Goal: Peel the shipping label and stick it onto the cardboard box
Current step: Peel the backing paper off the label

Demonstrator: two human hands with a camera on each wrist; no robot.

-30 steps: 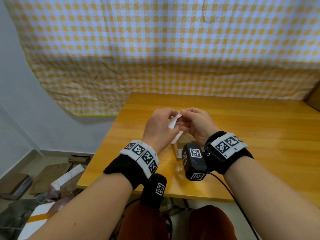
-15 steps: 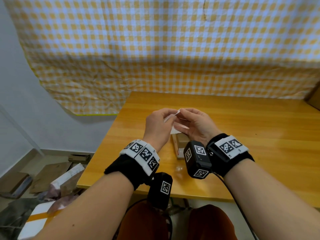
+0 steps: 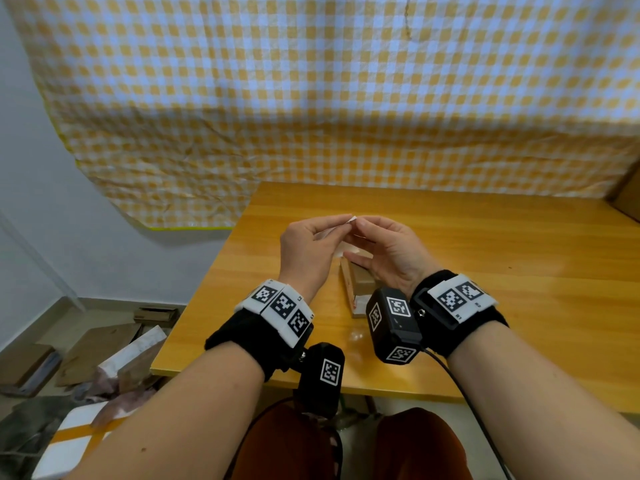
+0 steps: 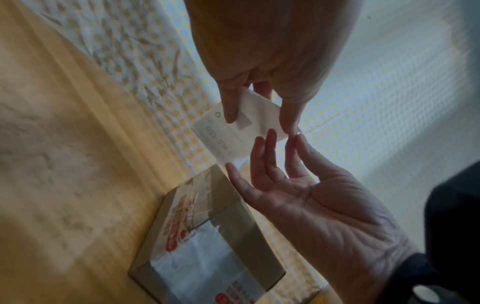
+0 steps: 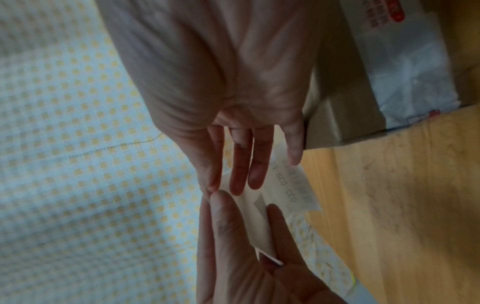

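Note:
A white shipping label (image 4: pixel 231 133) with printed numbers hangs in the air between my hands, above the table. My left hand (image 3: pixel 334 226) pinches one end of it between thumb and fingers. My right hand (image 3: pixel 365 226) pinches a corner (image 5: pixel 207 190) of the label with thumb and forefinger, its other fingers held straight. In the head view only a small white tip of the label (image 3: pixel 350 219) shows above the fingertips. The brown cardboard box (image 3: pixel 360 284) lies on the table right under the hands; it bears white and red stickers (image 4: pixel 197 253).
The wooden table (image 3: pixel 519 271) stretches right and back to a yellow checked cloth (image 3: pixel 346 98) on the wall. A brown box corner (image 3: pixel 628 199) sits at the far right edge. Cardboard and foam scraps (image 3: pixel 104 355) lie on the floor to the left.
The label, which hung upright between my hands, now lies flatter and is mostly hidden by my fingers in the head view. My right hand's fingers have straightened out.

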